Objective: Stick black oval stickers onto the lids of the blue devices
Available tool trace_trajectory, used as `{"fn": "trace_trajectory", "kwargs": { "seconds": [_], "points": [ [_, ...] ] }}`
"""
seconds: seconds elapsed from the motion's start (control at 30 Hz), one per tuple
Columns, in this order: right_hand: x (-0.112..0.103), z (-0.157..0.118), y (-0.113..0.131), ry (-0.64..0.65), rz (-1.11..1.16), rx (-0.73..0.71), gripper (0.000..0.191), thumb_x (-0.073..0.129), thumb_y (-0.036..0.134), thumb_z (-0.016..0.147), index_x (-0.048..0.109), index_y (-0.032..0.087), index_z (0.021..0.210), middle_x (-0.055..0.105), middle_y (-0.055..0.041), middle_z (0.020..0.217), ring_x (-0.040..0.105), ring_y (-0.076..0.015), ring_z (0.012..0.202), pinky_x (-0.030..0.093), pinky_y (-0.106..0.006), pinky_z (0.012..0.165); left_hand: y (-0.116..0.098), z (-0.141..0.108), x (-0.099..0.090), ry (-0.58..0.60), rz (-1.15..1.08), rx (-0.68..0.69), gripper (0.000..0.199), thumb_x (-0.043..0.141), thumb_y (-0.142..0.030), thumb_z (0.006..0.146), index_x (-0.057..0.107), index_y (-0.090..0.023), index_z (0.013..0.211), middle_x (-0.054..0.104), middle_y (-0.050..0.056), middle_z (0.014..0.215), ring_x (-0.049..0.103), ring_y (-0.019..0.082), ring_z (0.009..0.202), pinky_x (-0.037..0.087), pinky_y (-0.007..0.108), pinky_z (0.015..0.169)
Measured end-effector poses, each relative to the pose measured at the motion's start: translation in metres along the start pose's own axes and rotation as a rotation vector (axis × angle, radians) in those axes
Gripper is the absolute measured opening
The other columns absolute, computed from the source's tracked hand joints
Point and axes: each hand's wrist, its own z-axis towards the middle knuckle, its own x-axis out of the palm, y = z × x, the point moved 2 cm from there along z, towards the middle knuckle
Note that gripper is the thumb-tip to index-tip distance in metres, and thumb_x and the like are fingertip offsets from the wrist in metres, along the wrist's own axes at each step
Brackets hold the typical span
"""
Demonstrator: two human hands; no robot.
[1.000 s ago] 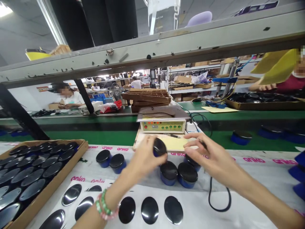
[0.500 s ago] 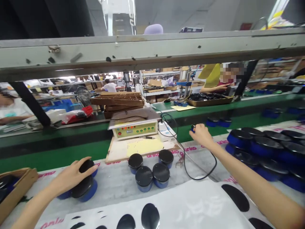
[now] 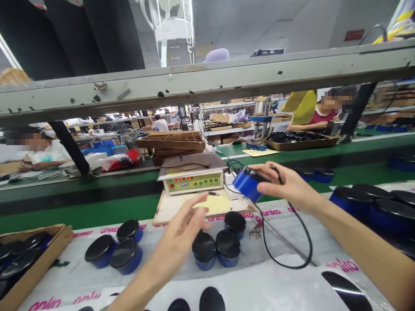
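Note:
My right hand (image 3: 282, 183) grips a round blue case with a black top (image 3: 248, 185), held tilted above the bench's far edge. A thin black cable (image 3: 306, 242) loops down from near that hand's fingers; whether it joins the case I cannot tell. My left hand (image 3: 186, 224), blurred by motion, is open with its fingers apart and nothing in it. It hovers over the left side of a group of similar black-topped blue cases (image 3: 228, 248), hiding part of it. Three more cases (image 3: 126, 257) stand close together to its left.
A control box (image 3: 194, 183) with red digits stands behind the cases on a board. A cardboard box (image 3: 61, 242) of cases is at left, stacked cases (image 3: 385, 211) at right. White sheet (image 3: 259, 285) with black discs lies in front. A shelf beam (image 3: 227, 77) crosses above. Co-workers sit beyond.
My left hand has let go of the left-hand cases and moved right. My right hand has come back from the green belt toward the middle, with the blue case now plainly in view.

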Motion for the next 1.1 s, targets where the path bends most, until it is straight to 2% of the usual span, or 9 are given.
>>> {"fn": "trace_trajectory", "kwargs": {
  "seconds": [0.07,0.17,0.27,0.37,0.47,0.6,0.8,0.97,1.1],
  "points": [
    [0.017,-0.027,0.039,0.176,0.148,-0.132,0.044,0.071,0.055,0.069,0.047,0.022,0.084,0.06,-0.0049,0.108,0.06,-0.0231,0.099,0.051,-0.031,0.08,-0.01,0.0,0.025,0.109,-0.289,0.017,0.046,0.046,-0.058,0.088,0.049,-0.035,0.128,0.046,0.003,0.139,0.052,0.022,0.117,0.05,0.032,0.088],
    [0.033,-0.057,0.079,0.293,0.052,-0.28,0.027,0.067,0.038,0.079,0.048,0.023,0.092,0.057,-0.0004,0.088,0.059,-0.0158,0.081,0.049,-0.025,0.068,-0.017,-0.009,0.04,0.217,-0.52,-0.024,0.049,0.06,-0.053,0.083,0.048,-0.034,0.127,0.05,0.004,0.135,0.056,0.022,0.114,0.051,0.026,0.082],
    [0.034,-0.073,0.096,0.214,-0.139,-0.351,0.013,0.044,0.035,0.094,0.046,0.023,0.087,0.052,0.0042,0.07,0.05,-0.011,0.057,0.042,-0.022,0.052,-0.015,-0.026,0.033,0.158,-0.65,-0.179,0.049,0.064,-0.044,0.083,0.047,-0.03,0.127,0.061,0.008,0.121,0.065,0.024,0.1,0.055,0.028,0.075],
    [0.034,-0.089,0.104,0.166,-0.2,-0.437,0.028,0.025,0.029,0.1,0.044,0.024,0.079,0.055,0.0031,0.067,0.053,-0.0119,0.056,0.041,-0.022,0.05,-0.013,-0.045,0.022,0.083,-0.837,-0.313,0.047,0.05,-0.05,0.089,0.056,-0.015,0.12,0.068,0.014,0.105,0.07,0.027,0.086,0.056,0.03,0.071],
    [0.045,-0.107,0.108,0.139,-0.302,-0.603,0.025,0.029,0.027,0.1,0.049,0.023,0.086,0.062,0.0007,0.074,0.059,-0.0131,0.062,0.043,-0.023,0.056,-0.015,-0.062,0.018,0.058,-0.912,-0.319,0.05,0.04,-0.047,0.094,0.065,-0.006,0.106,0.07,0.016,0.097,0.069,0.024,0.082,0.057,0.029,0.068],
    [0.061,-0.124,0.11,0.019,-0.384,-0.744,0.032,0.033,0.03,0.101,0.053,0.019,0.079,0.056,0.002,0.059,0.052,-0.0125,0.048,0.035,-0.027,0.047,-0.014,-0.081,0.023,0.043,-0.971,-0.337,0.046,0.036,-0.043,0.096,0.068,-0.01,0.103,0.071,0.011,0.087,0.068,0.019,0.071,0.059,0.029,0.061],
    [0.07,-0.142,0.106,0.021,-0.416,-0.746,0.038,0.033,0.031,0.101,0.051,0.019,0.069,0.05,0.0046,0.055,0.044,-0.0101,0.043,0.028,-0.027,0.045,-0.008,-0.102,0.03,-0.049,-0.854,-0.373,0.044,0.037,-0.046,0.095,0.059,-0.013,0.115,0.069,0.011,0.092,0.065,0.02,0.073,0.056,0.031,0.06],
    [0.076,-0.155,0.1,-0.006,-0.556,-0.71,0.039,0.034,0.03,0.101,0.045,0.021,0.064,0.045,0.0059,0.048,0.039,-0.0106,0.037,0.023,-0.029,0.043,0.009,-0.11,0.029,-0.173,-0.426,-0.156,0.067,0.067,-0.066,0.068,0.053,-0.02,0.115,0.064,0.009,0.105,0.06,0.022,0.091,0.05,0.031,0.075],
    [0.081,-0.158,0.093,0.07,-0.572,-0.649,0.038,0.031,0.024,0.101,0.047,0.021,0.066,0.048,0.0044,0.047,0.043,-0.0111,0.036,0.024,-0.028,0.042,0.014,-0.113,0.03,-0.217,-0.164,-0.078,0.065,0.072,-0.059,0.068,0.048,-0.022,0.115,0.063,0.005,0.097,0.058,0.018,0.085,0.046,0.028,0.075]
  ]
}}
